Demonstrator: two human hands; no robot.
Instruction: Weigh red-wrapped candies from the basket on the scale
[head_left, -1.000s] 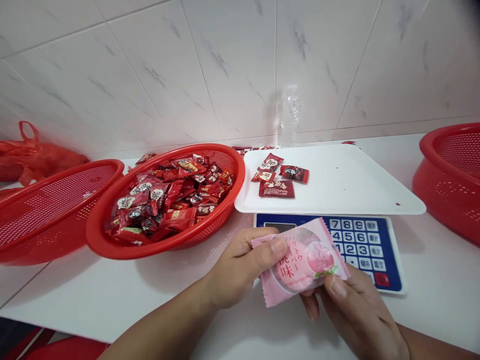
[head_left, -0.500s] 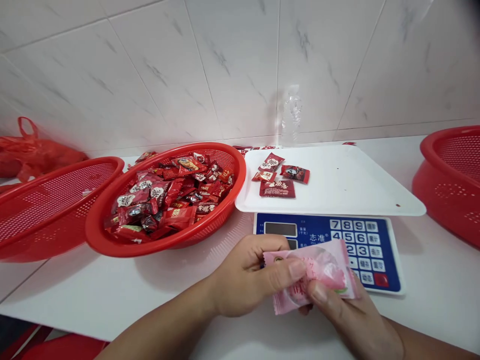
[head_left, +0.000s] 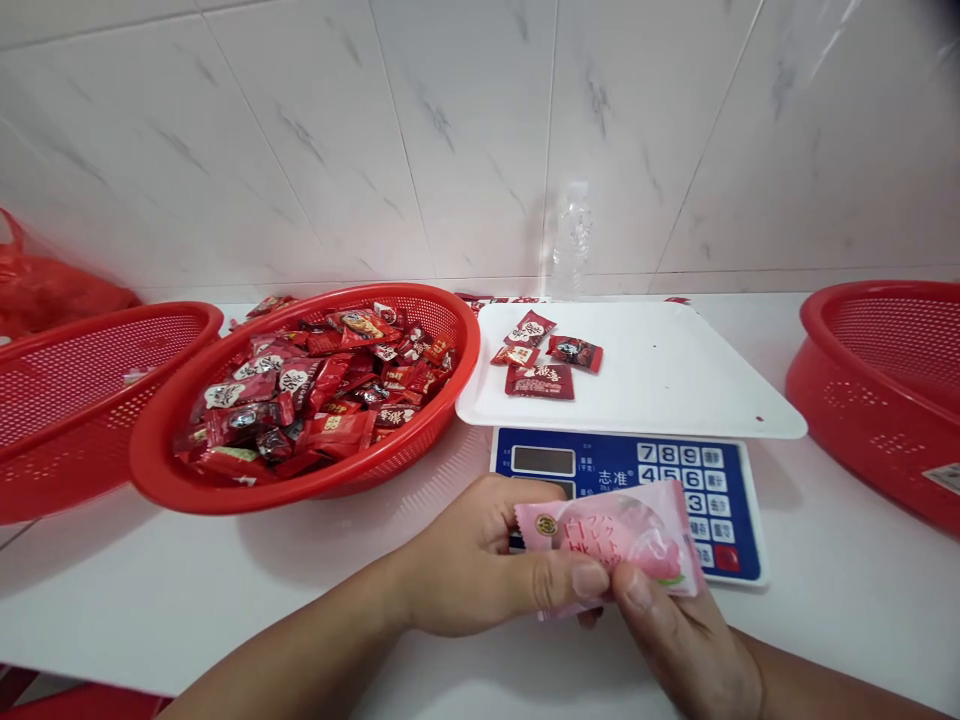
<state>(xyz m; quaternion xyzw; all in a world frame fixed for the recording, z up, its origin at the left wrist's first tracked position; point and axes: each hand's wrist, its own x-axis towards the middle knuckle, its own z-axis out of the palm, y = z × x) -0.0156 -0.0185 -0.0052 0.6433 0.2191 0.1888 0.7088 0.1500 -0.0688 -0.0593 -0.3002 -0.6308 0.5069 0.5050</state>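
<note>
Between both hands is a pink wrapped candy packet [head_left: 622,535] with a peach picture and red lettering. My left hand [head_left: 487,560] grips its left side, thumb along the lower front. On the lower right edge, the thumb of my right hand [head_left: 690,640] presses from the front, its other fingers hidden behind. Under the packet lies the blue keypad of a weighing scale [head_left: 735,500], partly covered. Several red candy packets [head_left: 540,381] rest on the left part of the scale's white tray [head_left: 675,390].
A red basket [head_left: 300,497] heaped with red candy packets [head_left: 337,430] stands left of the scale. Another red basket [head_left: 97,430] is farther left, near a red plastic bag [head_left: 60,290]. At right is a third basket [head_left: 862,420]. A clear bottle [head_left: 572,240] stands by the tiled wall.
The view has shifted slightly to the right. My left thumb has slid down the packet, uncovering more of its lettering. Both hands still hold it.
</note>
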